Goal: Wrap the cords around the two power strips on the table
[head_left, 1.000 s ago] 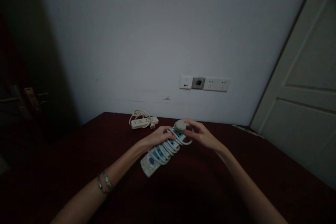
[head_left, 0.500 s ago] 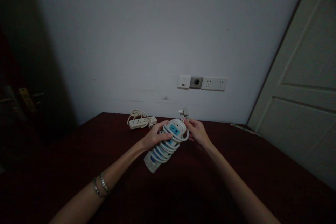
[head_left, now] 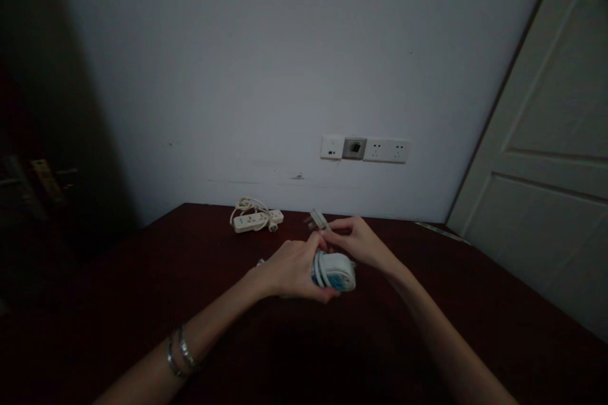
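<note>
Head camera: at far left, a dark door (head_left: 42,180) stood in shadow. Bracelets (head_left: 178,351) ringed the person's left wrist. At the far edge of the dark red table (head_left: 142,304), a smaller power strip (head_left: 256,220) lay untouched with its cord bundled, exactly where it had been a second before. The left hand (head_left: 294,272) was closed over the top of a cord-wrapped power strip (head_left: 335,278), which had dropped from its raised, slanted pose of half a second earlier to sit low at the tabletop; whether it touched the wood could not be told. Only its blue-and-white end showed past the fingers, where nearly its whole length had been visible before. Just behind it, the plug (head_left: 317,220) stood up on the last free bit of cord, pinched in the fingertips of the right hand (head_left: 361,242); it had come lower and nearer the left knuckles. On the wall sat a row of sockets (head_left: 365,149), and at far right a white panelled door (head_left: 546,171).
</note>
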A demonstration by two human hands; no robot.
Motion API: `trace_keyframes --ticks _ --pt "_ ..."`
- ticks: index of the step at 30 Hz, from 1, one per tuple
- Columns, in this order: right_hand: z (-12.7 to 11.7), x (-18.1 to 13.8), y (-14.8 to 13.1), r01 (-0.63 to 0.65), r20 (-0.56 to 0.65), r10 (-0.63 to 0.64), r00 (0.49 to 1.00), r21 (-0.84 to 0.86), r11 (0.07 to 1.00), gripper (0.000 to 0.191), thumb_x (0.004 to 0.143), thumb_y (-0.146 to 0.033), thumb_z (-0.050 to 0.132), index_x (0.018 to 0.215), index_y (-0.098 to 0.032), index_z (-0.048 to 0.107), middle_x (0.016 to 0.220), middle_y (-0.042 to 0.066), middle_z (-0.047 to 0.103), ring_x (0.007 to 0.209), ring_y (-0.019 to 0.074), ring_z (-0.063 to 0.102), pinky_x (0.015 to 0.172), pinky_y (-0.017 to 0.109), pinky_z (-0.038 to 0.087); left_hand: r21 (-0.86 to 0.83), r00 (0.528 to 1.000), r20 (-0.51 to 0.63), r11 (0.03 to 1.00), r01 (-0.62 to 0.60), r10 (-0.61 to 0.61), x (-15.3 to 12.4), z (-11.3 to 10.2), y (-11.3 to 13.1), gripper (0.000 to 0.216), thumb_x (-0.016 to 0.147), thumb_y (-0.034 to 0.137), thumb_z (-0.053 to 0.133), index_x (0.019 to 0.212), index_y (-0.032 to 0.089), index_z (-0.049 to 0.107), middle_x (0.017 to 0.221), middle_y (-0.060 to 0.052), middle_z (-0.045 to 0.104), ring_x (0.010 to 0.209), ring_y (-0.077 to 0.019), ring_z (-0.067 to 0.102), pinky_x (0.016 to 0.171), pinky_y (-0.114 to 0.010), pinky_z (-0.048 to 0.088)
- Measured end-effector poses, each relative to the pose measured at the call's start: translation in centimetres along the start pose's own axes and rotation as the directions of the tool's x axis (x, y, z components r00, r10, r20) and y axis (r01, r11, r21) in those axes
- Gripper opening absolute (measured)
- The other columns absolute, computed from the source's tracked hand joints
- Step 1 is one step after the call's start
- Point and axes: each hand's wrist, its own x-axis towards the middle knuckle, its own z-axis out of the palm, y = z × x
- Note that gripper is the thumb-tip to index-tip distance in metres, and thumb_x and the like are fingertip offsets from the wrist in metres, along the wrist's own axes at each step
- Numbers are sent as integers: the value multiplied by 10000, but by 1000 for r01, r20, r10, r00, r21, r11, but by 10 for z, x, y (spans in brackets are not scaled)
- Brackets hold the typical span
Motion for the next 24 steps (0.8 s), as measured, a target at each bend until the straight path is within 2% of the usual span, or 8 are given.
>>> trace_keyframes --ticks 3,5,9,12,17,21,24 --pt "-2 -5 -9 0 40 -1 999 11 1000 218 754 -327 611 783 -127 694 761 34 653 676 137 565 628 244 444 57 997 -21 996 75 -74 4 4 -5 676 591 559 647 1078 141 437 955 -119 611 794 -290 600 665 -367 412" --pt "0 -7 -14 65 41 -64 997 -19 998 186 745 -286 630 842 -148 708 847 36 672 774 161 593 709 265 461 14 992 -42 992 122 -121 6 4 -10 667 583 570 652 1048 144 436 921 -107 613 776 -273 595 641 -349 406" --pt "1 -9 -19 171 86 -165 983 -79 982 173 761 -196 603 890 -178 717 889 24 682 824 169 608 752 275 469 -117 981 -80 979 166 -176 8 2 -19 632 547 574 689 970 171 448 867 -64 600 776 -239 577 620 -323 393" --pt "-4 -11 -19 173 130 -160 979 -99 980 253 783 -163 558 988 -198 701 943 22 686 874 179 613 785 296 475 -301 986 -47 943 141 -162 8 2 -21 632 539 543 724 972 172 454 880 -52 595 796 -214 570 656 -319 409" --pt "-12 -15 -19 149 207 -125 970 -108 983 380 775 -151 558 1143 -212 627 1056 28 658 955 194 596 836 328 472 -588 995 -6 805 77 -99 10 5 -20 587 561 432 766 973 165 444 915 -48 583 860 -198 563 727 -322 429" --pt "-13 -16 -20 137 234 -114 966 -89 987 377 769 -179 587 1144 -207 612 1088 42 635 954 194 584 846 339 457 -719 996 35 689 85 -87 11 5 -19 571 565 356 779 975 162 431 932 -51 576 886 -197 561 758 -339 431" --pt "-13 -16 -21 128 224 -113 968 -52 990 306 784 -199 575 1087 -190 614 1053 48 631 939 182 574 837 334 449 -726 995 39 681 92 -93 11 5 -17 574 581 351 767 1020 150 456 953 -59 572 904 -202 556 784 -355 428"
